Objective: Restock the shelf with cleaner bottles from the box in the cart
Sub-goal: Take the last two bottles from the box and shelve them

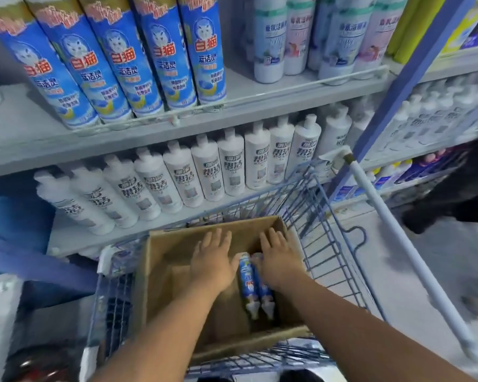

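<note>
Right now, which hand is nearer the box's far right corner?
Right. The right hand reaches just below that corner of the box; the left hand hovers mid-box, farther left.

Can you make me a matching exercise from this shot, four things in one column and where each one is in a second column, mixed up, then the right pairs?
Things:
1. blue cleaner bottles in the box
2. white bottles
3. cardboard box
4. tall blue bottles

Places:
A. standing in a row on the upper shelf
B. lying between the left hand and right hand
C. sitting inside the wire cart
D. lined up on the lower shelf behind the cart

Pairs: 1-B, 2-D, 3-C, 4-A
</note>
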### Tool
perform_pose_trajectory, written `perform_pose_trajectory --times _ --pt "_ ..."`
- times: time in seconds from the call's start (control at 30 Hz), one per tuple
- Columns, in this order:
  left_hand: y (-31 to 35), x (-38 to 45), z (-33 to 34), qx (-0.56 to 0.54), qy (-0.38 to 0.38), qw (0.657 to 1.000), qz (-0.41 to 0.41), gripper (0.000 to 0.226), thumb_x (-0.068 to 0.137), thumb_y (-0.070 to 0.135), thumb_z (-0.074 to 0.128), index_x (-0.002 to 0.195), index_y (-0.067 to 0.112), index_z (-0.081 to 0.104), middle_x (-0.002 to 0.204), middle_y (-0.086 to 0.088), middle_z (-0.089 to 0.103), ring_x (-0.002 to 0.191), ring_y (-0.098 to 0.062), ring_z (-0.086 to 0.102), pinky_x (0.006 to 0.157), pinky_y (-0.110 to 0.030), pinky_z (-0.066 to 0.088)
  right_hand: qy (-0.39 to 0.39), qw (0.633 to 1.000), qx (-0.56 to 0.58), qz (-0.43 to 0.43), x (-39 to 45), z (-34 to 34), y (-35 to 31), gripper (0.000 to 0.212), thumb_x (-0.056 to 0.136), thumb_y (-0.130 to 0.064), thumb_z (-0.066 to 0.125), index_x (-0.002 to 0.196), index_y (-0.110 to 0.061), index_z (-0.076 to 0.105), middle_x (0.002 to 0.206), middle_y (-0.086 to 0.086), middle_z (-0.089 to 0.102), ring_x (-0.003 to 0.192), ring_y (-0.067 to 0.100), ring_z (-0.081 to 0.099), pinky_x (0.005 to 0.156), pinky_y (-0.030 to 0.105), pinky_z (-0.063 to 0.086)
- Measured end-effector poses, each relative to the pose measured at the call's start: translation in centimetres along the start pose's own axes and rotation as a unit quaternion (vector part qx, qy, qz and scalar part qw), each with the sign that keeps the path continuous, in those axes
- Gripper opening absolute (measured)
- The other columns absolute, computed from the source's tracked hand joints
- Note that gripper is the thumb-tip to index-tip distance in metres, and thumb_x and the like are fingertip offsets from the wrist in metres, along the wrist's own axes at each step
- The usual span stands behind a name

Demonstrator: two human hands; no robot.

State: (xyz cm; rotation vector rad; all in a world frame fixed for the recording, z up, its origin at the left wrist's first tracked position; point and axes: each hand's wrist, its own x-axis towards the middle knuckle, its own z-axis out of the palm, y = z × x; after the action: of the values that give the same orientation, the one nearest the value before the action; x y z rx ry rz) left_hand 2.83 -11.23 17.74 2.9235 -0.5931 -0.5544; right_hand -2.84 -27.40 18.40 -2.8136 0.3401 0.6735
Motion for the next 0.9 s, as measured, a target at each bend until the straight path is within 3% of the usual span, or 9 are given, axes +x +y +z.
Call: perform_pose_trajectory --times 0.27,0.4,0.47,0.53,0.63,0.7,0.77,0.83,0.9 --pt "-2.1 1.5 9.0 -0.075 -0.136 0.987 -0.029 0.070 0.099 0.057 0.036 0.158 0.025 0.018 0.167 0.001 0.009 0.152 -0.025 0.010 0.121 -0.035 0.016 -0.092 0.979 0.122 0.137 1.7 10.1 0.5 0.075 0.101 -0.054 0.033 0.159 -0.011 0.014 0.164 0.015 0.015 0.150 0.031 0.017 0.120 0.045 0.025" --pt "-1.8 2.2 13.2 -0.072 -0.174 0.980 -0.064 0.071 0.098 0.058 0.037 0.158 0.023 0.021 0.164 -0.003 0.020 0.147 -0.026 0.023 0.118 -0.034 0.021 -0.152 0.955 0.172 0.189 3.8 15.7 1.7 0.074 0.098 -0.059 0.032 0.151 -0.006 0.030 0.151 0.019 0.035 0.135 0.038 0.038 0.112 0.048 0.036" --pt "-1.6 2.3 15.6 -0.078 -0.190 0.977 -0.065 0.072 0.097 0.059 0.038 0.156 0.021 0.024 0.161 -0.004 0.029 0.145 -0.025 0.028 0.117 -0.035 0.026 -0.174 0.942 0.194 0.210 4.9 17.7 2.0 0.063 0.101 -0.053 0.033 0.142 -0.005 0.040 0.140 0.018 0.047 0.126 0.038 0.048 0.104 0.046 0.041" --pt "-1.3 2.5 18.1 -0.094 -0.217 0.969 -0.068 0.072 0.097 0.059 0.039 0.156 0.018 0.026 0.160 -0.005 0.031 0.146 -0.025 0.027 0.119 -0.036 0.025 -0.196 0.936 0.214 0.200 6.4 19.3 2.1 0.054 0.106 -0.044 0.027 0.144 -0.008 0.039 0.140 0.020 0.047 0.126 0.035 0.049 0.103 0.044 0.041" --pt "-0.5 3.5 21.4 -0.147 -0.229 0.955 -0.114 0.068 0.098 0.053 0.045 0.154 0.018 0.027 0.158 -0.007 0.034 0.145 -0.025 0.031 0.118 -0.034 0.026 -0.233 0.903 0.261 0.250 9.1 21.3 2.3 0.059 0.106 -0.048 0.020 0.147 -0.011 0.040 0.145 0.019 0.047 0.129 0.030 0.049 0.106 0.039 0.039" --pt "-0.1 4.6 23.4 -0.232 -0.243 0.922 -0.195 0.061 0.096 0.052 0.051 0.149 0.023 0.037 0.149 -0.005 0.045 0.134 -0.022 0.045 0.105 -0.033 0.037 -0.240 0.876 0.305 0.286 10.4 21.7 3.0 0.056 0.107 -0.043 0.024 0.145 -0.006 0.043 0.146 0.019 0.048 0.133 0.032 0.047 0.106 0.036 0.037" --pt "0.0 5.9 25.7 -0.349 -0.244 0.862 -0.275 0.057 0.089 0.062 0.055 0.137 0.031 0.049 0.135 0.000 0.058 0.111 -0.018 0.059 0.093 -0.032 0.048 -0.255 0.840 0.363 0.312 11.4 22.6 3.7 0.051 0.108 -0.035 0.032 0.145 -0.003 0.045 0.147 0.017 0.047 0.136 0.032 0.045 0.106 0.033 0.037" --pt "-0.6 7.1 29.9 -0.417 -0.234 0.814 -0.330 0.077 0.066 0.083 0.051 0.126 0.035 0.053 0.116 -0.001 0.067 0.091 -0.019 0.068 0.080 -0.043 0.060 -0.236 0.807 0.418 0.344 12.5 24.5 4.4 0.050 0.108 -0.036 0.034 0.144 -0.004 0.046 0.144 0.017 0.051 0.133 0.031 0.048 0.101 0.032 0.040" --pt "-1.1 7.6 33.2 -0.457 -0.239 0.779 -0.358 0.084 0.058 0.085 0.052 0.124 0.033 0.052 0.105 -0.006 0.070 0.082 -0.027 0.071 0.072 -0.046 0.062 -0.215 0.761 0.469 0.392 13.5 27.3 4.4 0.053 0.107 -0.043 0.033 0.140 -0.005 0.051 0.137 0.020 0.056 0.125 0.032 0.055 0.099 0.035 0.043"
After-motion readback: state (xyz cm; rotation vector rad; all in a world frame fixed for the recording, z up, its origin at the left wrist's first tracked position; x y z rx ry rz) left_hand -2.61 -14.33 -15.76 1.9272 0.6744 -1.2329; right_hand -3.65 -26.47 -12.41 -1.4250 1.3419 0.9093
